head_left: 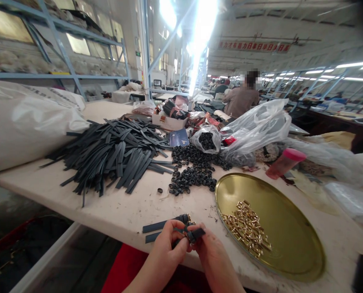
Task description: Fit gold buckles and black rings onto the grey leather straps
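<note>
Near the table's front edge, my left hand (171, 242) is closed round a dark leather strap (197, 234), pinching it close to a small metal buckle. My right hand (213, 248) grips the strap's other end, and its fingertips are partly hidden behind it. Just beyond my left hand lie finished-looking straps (161, 224) with gold buckles, partly covered by my fingers. A gold oval tray (291, 228) to the right carries a heap of gold buckles (247, 228). Ahead of my hands is a pile of small black loops (192, 179).
A large heap of dark strips (114, 150) spreads over the left of the table (108, 207). Behind the loops stand a bag of loops (207, 140), a clear plastic bag (257, 126) and a pink-lidded jar (283, 165). Farther back sits a person (242, 99).
</note>
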Available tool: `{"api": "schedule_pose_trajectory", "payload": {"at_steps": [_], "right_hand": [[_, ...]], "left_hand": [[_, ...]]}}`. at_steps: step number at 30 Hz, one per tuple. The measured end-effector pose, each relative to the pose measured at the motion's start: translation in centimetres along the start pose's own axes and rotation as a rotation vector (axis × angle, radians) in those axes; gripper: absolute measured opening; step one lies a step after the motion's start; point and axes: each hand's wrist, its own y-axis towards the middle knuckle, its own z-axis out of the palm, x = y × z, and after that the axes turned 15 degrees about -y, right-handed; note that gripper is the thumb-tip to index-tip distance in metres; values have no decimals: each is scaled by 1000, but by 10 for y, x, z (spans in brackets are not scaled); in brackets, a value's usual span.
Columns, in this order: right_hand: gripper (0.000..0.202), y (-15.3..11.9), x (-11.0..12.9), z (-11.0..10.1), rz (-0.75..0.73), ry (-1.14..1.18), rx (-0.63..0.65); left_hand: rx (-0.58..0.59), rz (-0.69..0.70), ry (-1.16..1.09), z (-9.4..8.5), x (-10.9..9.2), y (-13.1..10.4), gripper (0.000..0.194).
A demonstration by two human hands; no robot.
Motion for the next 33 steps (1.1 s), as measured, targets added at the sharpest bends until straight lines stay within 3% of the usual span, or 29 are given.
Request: {"api": "schedule_pose_trajectory", "payload": {"at_steps": [7, 10, 13, 16, 19, 23, 24, 28, 33], "right_hand": [[31, 9, 0, -4, 304, 287, 310], [24, 10, 0, -4, 349, 379, 419], [25, 11, 3, -4, 344, 368, 431], [30, 14, 6, -4, 231, 197, 301], [32, 19, 2, -6, 88, -131, 114], [19, 21, -5, -12, -44, -492, -105], [17, 20, -5, -14, -76, -545, -81], [12, 9, 1, -23, -132, -644, 214], [12, -8, 6, -30, -180, -783, 326]], "left_hand": [[-85, -19, 420, -9, -11, 3, 13], [-89, -60, 540, -13, -11, 4, 12], [-84, -57, 543, -15, -12, 5, 11], [-38, -101, 321, -13, -14, 6, 13], [2, -211, 0, -11, -15, 6, 19], [27, -279, -235, -11, -13, 4, 28], [36, -294, -251, -12, -13, 4, 28], [52, -390, -243, -13, -13, -1, 27], [49, -483, -200, -11, -9, -11, 25]]}}
